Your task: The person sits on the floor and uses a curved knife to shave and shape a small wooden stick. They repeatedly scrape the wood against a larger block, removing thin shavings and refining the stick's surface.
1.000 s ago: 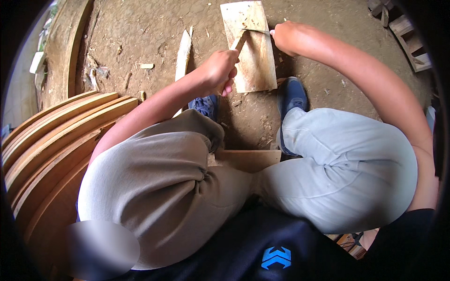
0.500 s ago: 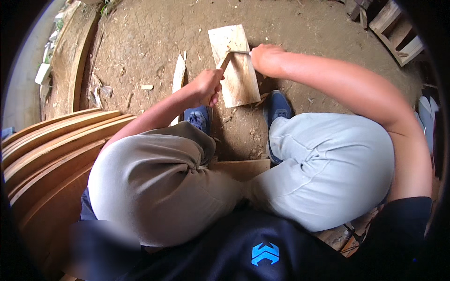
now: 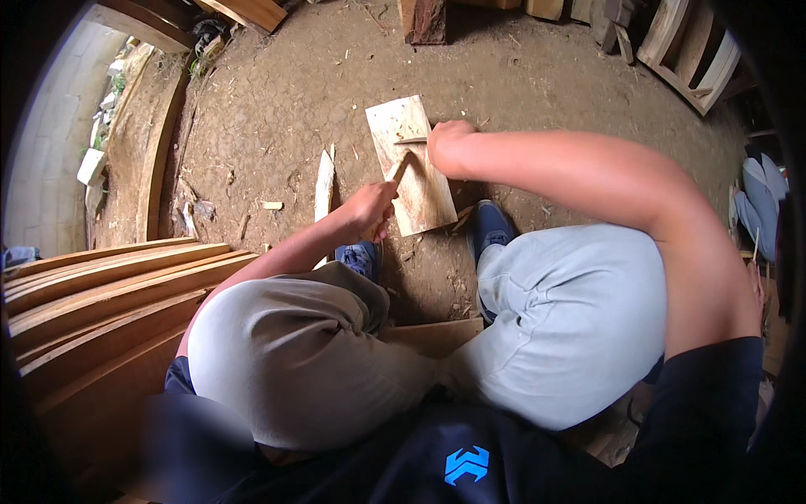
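A pale wooden board [image 3: 409, 143] lies on the dirt ground in front of my feet. My left hand [image 3: 370, 212] grips the wooden handle of a tool [image 3: 400, 165] whose end rests on the board. My right hand [image 3: 448, 143] is closed at the board's right edge and holds a thin dark metal piece [image 3: 411, 140] lying across the board. Both blue shoes [image 3: 489, 228] stand just below the board, and my knees in grey trousers fill the middle of the view.
A long wood sliver [image 3: 324, 186] and small chips lie left of the board. Stacked curved planks [image 3: 109, 286] sit at my left. Wooden frames [image 3: 684, 50] and blocks [image 3: 424, 18] stand along the far edge. Another board [image 3: 437, 336] lies under my legs.
The view has shifted so the board sits lower and nearer the centre. Both hands stay at the board, the left one still on the tool handle.
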